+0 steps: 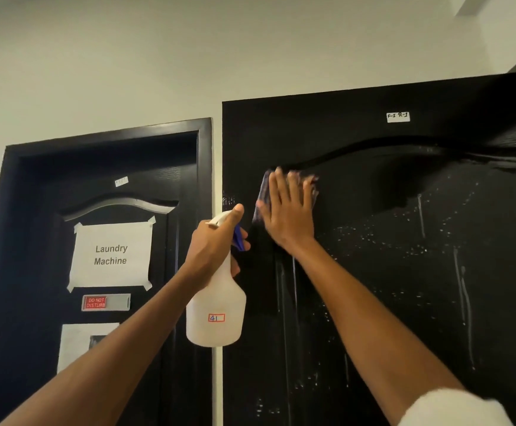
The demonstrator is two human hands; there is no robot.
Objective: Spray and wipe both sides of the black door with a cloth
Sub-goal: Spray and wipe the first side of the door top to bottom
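Note:
The black door (404, 272) fills the right half of the view, open and angled toward me, wet with white droplets and drip streaks. My right hand (287, 210) presses flat, fingers spread, on a dark purple cloth (261, 192) against the door's upper left panel, just under the curved moulding. My left hand (212, 250) grips the neck of a white spray bottle (216, 315) with a blue trigger and a label reading 41, held upright to the left of the door's edge.
A second black door (35, 272) in its frame stands at the left, bearing a taped "Laundry Machine" sign (110, 255) and a red "Do not disturb" slider (106, 302). A white wall (158, 56) rises above both doors. A small white label (398, 117) sits near the top of the open door.

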